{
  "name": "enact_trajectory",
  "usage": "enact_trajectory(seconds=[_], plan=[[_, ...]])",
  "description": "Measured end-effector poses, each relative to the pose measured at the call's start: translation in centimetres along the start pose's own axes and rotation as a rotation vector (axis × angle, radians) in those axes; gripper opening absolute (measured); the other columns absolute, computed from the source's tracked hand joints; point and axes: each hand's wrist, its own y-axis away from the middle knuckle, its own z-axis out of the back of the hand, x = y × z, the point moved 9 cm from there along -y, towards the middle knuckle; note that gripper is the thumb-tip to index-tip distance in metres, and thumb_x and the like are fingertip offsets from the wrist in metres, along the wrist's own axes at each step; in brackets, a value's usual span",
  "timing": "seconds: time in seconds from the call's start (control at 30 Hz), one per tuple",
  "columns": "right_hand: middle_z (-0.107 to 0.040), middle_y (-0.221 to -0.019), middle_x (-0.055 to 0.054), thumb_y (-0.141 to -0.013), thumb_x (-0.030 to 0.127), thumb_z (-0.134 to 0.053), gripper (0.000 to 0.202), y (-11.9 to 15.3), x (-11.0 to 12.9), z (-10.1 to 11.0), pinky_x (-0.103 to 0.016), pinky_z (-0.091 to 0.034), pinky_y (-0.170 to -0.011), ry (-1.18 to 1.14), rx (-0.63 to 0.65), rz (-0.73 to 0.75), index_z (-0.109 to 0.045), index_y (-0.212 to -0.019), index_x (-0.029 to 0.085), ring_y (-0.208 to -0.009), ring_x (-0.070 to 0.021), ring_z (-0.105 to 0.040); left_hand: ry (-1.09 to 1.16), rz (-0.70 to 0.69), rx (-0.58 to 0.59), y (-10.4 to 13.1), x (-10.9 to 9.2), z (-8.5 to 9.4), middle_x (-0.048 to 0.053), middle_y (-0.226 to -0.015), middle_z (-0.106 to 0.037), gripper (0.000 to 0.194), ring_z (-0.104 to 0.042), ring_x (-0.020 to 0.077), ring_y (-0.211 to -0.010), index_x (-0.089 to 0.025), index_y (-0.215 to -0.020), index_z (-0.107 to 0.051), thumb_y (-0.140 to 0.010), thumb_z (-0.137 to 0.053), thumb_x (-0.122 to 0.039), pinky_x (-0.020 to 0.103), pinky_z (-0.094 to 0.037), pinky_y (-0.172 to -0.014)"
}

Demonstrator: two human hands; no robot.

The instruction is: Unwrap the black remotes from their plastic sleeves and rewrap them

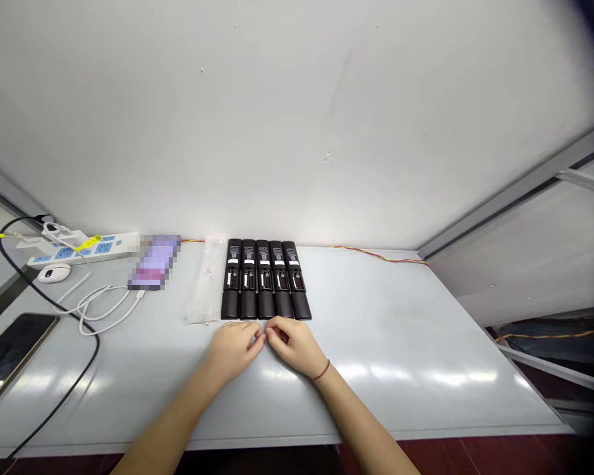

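Note:
Several black remote controls [264, 280] lie side by side in a row, backs up, with their battery compartments uncovered and white labels above. Just below the row's front edge rests my left hand [236, 346], its fingers curled and thumb drawn in. Close beside it, almost fingertip to fingertip, is my right hand [296, 344], also curled, with a thin dark red band at the wrist. Whether either hand pinches something small cannot be made out. A clear plastic bag [205, 284] lies flat along the left side of the remotes.
At the left are a white power strip [103, 247], a blurred-out phone [154, 264], a white case [54, 273], cables and a dark phone [12, 353]. Red and yellow wires [381, 254] run along the wall behind the grey table [400, 343].

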Motion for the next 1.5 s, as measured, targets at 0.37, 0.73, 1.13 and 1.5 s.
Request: enact_trajectory(seconds=[0.37, 0.73, 1.13, 1.5], plan=[[-0.055, -0.061, 0.002, -0.084, 0.016, -0.049, 0.013, 0.1, 0.0, 0.1, -0.022, -0.037, -0.053, -0.017, -0.012, 0.034, -0.058, -0.076, 0.019, -0.054, -0.0113, -0.049, 0.007, 0.037, 0.046, 0.0, 0.2, -0.1, -0.001, -0.067, -0.062, 0.022, -0.057, 0.0157, -0.064, -0.021, -0.076, -0.057, -0.088, -0.042, -0.031, 0.026, -0.035, -0.062], [-0.062, -0.089, -0.008, -0.08, 0.022, -0.053, 0.014, 0.6, -1.0, 6.9, -0.039, -0.047, -0.079, 0.203, -0.318, 0.146, -0.057, -0.093, 0.02, -0.087, -0.0231, -0.057, 0.021, 0.045, 0.057, 0.0, 0.0, 0.2, -0.001, -0.064, -0.059, 0.022, -0.055, 0.0151, -0.064, -0.021, -0.076, -0.058, -0.088, -0.042, -0.03, 0.027, -0.036, -0.064], [-0.054, -0.128, -0.013, -0.07, 0.029, -0.066, 0.054, -1.5, -3.7, 7.2, -0.047, -0.043, -0.097, 0.433, 0.085, 0.176, -0.053, -0.121, 0.018, -0.115, -0.0295, -0.052, 0.167, -0.099, -0.064, 0.5, -1.9, 1.5, -0.001, -0.068, -0.056, 0.021, -0.052, 0.0125, -0.063, -0.02, -0.078, -0.058, -0.089, -0.042, -0.029, 0.025, -0.039, -0.062], [-0.061, -0.118, -0.014, -0.069, 0.027, -0.069, 0.045, 1.4, -2.9, 7.6, -0.046, -0.048, -0.09, 0.451, 0.042, 0.15, -0.058, -0.112, 0.017, -0.106, -0.03, -0.057, 0.23, -0.16, -0.274, -2.3, -6.2, 3.6, 0.003, -0.088, -0.062, 0.013, -0.055, 0.0166, -0.085, -0.019, -0.087, -0.06, -0.086, -0.049, -0.026, 0.031, -0.045, -0.081]])
